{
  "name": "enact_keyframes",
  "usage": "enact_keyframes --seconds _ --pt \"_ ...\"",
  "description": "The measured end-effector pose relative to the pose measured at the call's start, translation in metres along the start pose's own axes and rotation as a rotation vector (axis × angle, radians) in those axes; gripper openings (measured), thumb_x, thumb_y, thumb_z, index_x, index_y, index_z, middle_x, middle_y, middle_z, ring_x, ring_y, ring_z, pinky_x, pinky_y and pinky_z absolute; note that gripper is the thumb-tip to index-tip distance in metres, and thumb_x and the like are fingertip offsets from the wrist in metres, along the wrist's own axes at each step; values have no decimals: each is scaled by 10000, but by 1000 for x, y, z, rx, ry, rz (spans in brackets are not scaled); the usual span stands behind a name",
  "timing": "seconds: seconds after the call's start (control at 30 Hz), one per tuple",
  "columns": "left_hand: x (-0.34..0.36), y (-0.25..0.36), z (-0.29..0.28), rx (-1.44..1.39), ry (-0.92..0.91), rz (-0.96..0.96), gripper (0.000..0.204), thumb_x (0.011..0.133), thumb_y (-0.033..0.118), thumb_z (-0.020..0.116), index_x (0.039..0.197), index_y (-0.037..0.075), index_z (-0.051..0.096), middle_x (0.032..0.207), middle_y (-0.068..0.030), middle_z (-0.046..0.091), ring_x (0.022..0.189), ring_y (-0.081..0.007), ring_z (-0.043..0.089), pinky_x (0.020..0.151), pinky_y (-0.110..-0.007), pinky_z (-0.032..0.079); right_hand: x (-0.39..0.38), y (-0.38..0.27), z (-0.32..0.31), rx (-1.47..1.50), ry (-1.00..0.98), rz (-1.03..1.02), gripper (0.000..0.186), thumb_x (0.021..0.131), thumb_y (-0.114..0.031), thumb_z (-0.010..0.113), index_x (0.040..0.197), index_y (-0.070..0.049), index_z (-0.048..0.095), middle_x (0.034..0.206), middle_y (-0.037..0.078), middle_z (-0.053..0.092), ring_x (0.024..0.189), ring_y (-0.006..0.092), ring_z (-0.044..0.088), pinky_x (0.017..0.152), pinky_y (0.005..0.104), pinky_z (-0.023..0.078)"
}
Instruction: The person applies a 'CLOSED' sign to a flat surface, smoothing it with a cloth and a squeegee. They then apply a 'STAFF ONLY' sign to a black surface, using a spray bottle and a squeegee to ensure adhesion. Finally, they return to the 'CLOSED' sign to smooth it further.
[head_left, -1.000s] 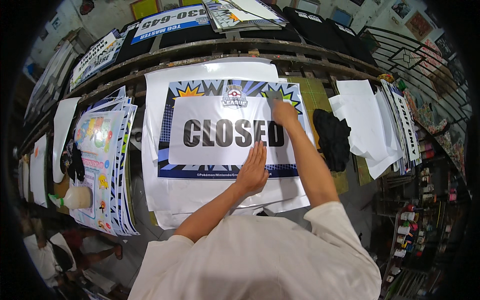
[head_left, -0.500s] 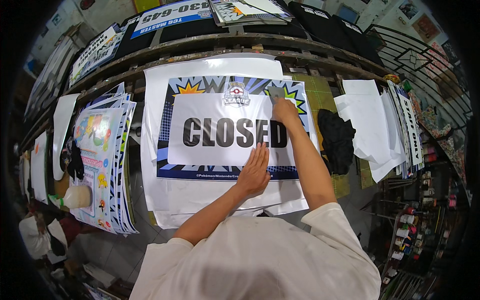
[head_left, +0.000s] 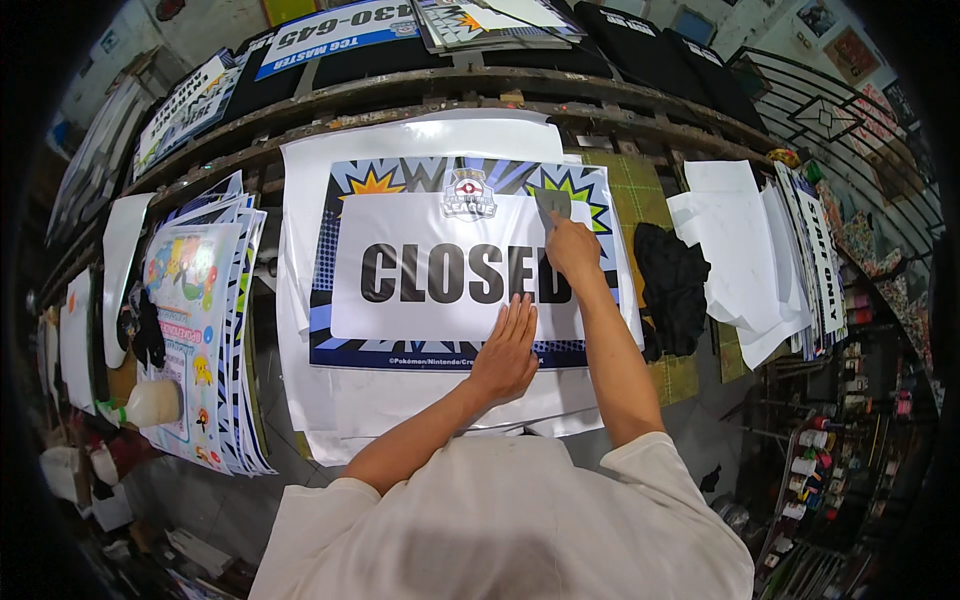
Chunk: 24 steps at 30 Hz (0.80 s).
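Left hand (head_left: pixel 507 365): grip spread flat on the sign (head_left: pixel 420 323)
Right hand (head_left: pixel 574 248): grip's pinching a dark scraper (head_left: pixel 553 203)
Black cloth (head_left: pixel 670 288): kinda bunched up, just right of sign

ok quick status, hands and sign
Left hand flat on printed sign. Right hand gripping grey scraper, sign's upper right. Black cloth right of sign.

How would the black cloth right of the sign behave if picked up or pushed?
Probably floppy: the black cloth lies in soft, crumpled folds. Pushed, it would likely bunch up rather than roll, being slumped in an irregular heap.
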<state>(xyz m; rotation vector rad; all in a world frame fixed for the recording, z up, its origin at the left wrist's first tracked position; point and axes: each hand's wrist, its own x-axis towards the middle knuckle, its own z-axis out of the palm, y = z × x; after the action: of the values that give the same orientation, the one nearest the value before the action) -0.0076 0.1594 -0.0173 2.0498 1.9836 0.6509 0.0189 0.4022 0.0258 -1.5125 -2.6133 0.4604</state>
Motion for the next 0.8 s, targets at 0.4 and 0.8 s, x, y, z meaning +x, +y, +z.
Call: enact_keyframes --seconds 0.4,0.8 --pt "3 -2 1 15 36 32 777 937 259 538 1521 -194 298 1633 -370 253 1561 -489 187 1295 -546 134 51 7 -41 -8 -43 -7 419 916 -180 568 1314 -136 691 1152 215 745 1105 415 701 947 520 556" --pt "7 17 10 -1 25 10 728 1025 445 536 1545 -51 421 1678 -274 248 1571 -501 127 1256 -651 85 -294 45 -43 1 -78 265 371 1044 -261 576 1399 -216 671 955 235 671 803 440 705 723 540 565"
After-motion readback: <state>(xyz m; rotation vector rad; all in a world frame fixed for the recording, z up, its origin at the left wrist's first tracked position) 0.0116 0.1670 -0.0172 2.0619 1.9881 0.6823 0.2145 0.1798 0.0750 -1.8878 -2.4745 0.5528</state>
